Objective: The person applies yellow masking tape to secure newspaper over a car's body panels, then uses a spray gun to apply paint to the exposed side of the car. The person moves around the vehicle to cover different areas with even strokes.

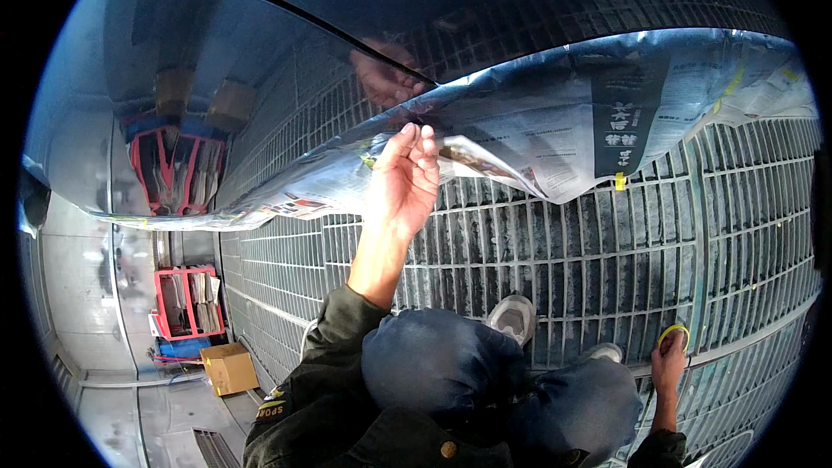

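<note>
My left hand (404,180) is raised palm up in the middle, thumb and fingertips pinched together at the lower edge of a dark, glossy vehicle panel (303,61). Whatever the fingertips pinch is too small to make out. Newspaper sheets (555,134) cover the panel's lower edge, and one loose corner flap (490,160) hangs down just right of the fingers. Low on the right, my right hand (667,366) is closed on a roll of yellow tape (685,332), held out over the floor grating. A small yellow tape piece (620,181) sticks to the newspaper's lower edge.
Metal floor grating (607,260) runs beneath me. My bent knees (442,351) and grey shoes (513,319) are close below the panel. To the left stand a red rack (188,302) of folded papers and a cardboard box (230,369), near a pale wall (78,269).
</note>
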`<act>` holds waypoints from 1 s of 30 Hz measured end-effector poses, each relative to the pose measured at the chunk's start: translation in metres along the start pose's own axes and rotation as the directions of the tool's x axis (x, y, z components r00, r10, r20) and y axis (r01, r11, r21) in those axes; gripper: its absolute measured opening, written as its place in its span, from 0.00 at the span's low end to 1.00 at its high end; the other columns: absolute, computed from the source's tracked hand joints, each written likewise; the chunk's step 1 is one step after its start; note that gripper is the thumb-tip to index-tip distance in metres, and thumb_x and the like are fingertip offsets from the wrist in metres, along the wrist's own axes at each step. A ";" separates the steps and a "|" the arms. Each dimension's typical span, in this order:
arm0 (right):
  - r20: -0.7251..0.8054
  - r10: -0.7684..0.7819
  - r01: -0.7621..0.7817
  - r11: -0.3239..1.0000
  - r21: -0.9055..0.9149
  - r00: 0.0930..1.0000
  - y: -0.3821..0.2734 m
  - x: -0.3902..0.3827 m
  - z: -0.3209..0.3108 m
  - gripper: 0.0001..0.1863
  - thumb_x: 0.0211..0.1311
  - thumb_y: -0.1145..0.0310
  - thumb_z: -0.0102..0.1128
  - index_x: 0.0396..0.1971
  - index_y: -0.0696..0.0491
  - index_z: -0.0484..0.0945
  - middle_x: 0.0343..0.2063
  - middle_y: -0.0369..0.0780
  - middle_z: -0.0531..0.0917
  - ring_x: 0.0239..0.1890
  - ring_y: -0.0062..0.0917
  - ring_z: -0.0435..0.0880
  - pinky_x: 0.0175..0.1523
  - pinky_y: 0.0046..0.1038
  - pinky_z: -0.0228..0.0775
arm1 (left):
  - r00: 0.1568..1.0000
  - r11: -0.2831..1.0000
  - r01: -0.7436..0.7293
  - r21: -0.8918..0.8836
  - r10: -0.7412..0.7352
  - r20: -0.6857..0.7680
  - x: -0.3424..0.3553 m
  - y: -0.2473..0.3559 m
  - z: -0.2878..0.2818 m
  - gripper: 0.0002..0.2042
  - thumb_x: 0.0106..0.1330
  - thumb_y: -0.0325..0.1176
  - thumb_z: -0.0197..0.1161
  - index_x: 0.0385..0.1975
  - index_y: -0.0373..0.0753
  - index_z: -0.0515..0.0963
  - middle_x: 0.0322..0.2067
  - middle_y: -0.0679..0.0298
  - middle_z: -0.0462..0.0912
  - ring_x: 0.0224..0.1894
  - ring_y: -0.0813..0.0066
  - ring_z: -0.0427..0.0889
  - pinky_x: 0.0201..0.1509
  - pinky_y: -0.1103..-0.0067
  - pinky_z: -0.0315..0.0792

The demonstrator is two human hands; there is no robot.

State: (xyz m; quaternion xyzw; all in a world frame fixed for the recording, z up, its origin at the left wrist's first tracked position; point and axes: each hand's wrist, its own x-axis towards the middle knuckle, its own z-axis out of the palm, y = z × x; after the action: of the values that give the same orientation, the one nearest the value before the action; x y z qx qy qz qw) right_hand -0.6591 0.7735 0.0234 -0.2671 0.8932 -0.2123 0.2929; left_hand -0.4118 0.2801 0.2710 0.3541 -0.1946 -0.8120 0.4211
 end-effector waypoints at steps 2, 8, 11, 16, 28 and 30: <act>0.005 0.022 -0.022 1.000 -0.004 1.000 0.000 0.001 0.003 0.19 0.46 0.79 0.55 0.41 0.53 0.65 0.23 0.41 0.75 0.27 0.38 0.79 0.34 0.34 0.70 | 0.999 0.997 -0.012 0.077 0.015 -0.036 -0.004 -0.001 0.006 0.04 0.65 0.29 0.58 0.29 0.37 0.76 0.28 0.64 0.79 0.27 0.82 0.75 0.28 0.89 0.72; 0.010 0.018 -0.017 0.999 -0.031 1.000 -0.010 0.001 -0.004 0.21 0.46 0.76 0.56 0.44 0.53 0.66 0.26 0.43 0.79 0.30 0.42 0.80 0.35 0.39 0.70 | 0.998 0.682 -0.047 0.729 0.003 0.062 -0.033 0.002 0.007 0.06 0.65 0.33 0.59 0.28 0.39 0.74 0.15 0.71 0.72 0.12 0.87 0.64 0.16 0.88 0.58; -0.003 0.045 -0.045 0.998 -0.041 0.999 -0.015 -0.001 -0.014 0.20 0.46 0.73 0.58 0.42 0.54 0.67 0.29 0.45 0.82 0.33 0.44 0.82 0.38 0.41 0.72 | 0.938 -0.142 -0.314 0.939 0.103 0.330 -0.062 -0.021 0.004 0.08 0.61 0.28 0.61 0.39 0.37 0.77 0.11 0.73 0.69 0.14 0.91 0.66 0.17 0.87 0.59; -0.105 0.058 -0.058 0.998 0.003 0.993 -0.026 -0.003 -0.041 0.18 0.51 0.69 0.58 0.43 0.52 0.67 0.30 0.48 0.83 0.33 0.47 0.82 0.37 0.44 0.72 | 0.994 -0.530 -0.100 0.842 -0.081 0.067 -0.009 -0.050 -0.068 0.26 0.60 0.36 0.63 0.58 0.37 0.68 0.16 0.59 0.78 0.19 0.64 0.79 0.26 0.71 0.71; -0.036 0.226 -0.030 0.284 0.958 0.974 -0.172 -0.026 -0.224 0.20 0.64 0.76 0.50 0.55 0.51 0.61 0.28 0.36 0.80 0.25 0.15 0.72 0.31 0.20 0.67 | 0.701 -0.047 0.128 0.991 -0.702 -0.124 -0.060 -0.202 0.138 0.20 0.66 0.41 0.58 0.50 0.32 0.74 0.40 0.61 0.81 0.41 0.76 0.80 0.41 0.81 0.73; -0.015 0.101 -0.020 0.338 0.941 0.995 -0.177 -0.031 -0.268 0.22 0.64 0.76 0.50 0.57 0.50 0.59 0.29 0.37 0.81 0.26 0.17 0.73 0.34 0.23 0.68 | 0.530 0.106 0.222 0.969 -0.847 -0.029 -0.089 -0.235 0.220 0.25 0.68 0.43 0.56 0.59 0.32 0.65 0.50 0.58 0.75 0.48 0.71 0.77 0.48 0.76 0.72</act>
State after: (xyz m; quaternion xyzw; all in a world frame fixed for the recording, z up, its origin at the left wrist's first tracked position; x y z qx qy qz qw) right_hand -0.7460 0.7163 0.3288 -0.0097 0.6281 -0.6850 0.3691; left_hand -0.6671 0.4912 0.3113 0.3138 -0.5576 -0.7171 -0.2763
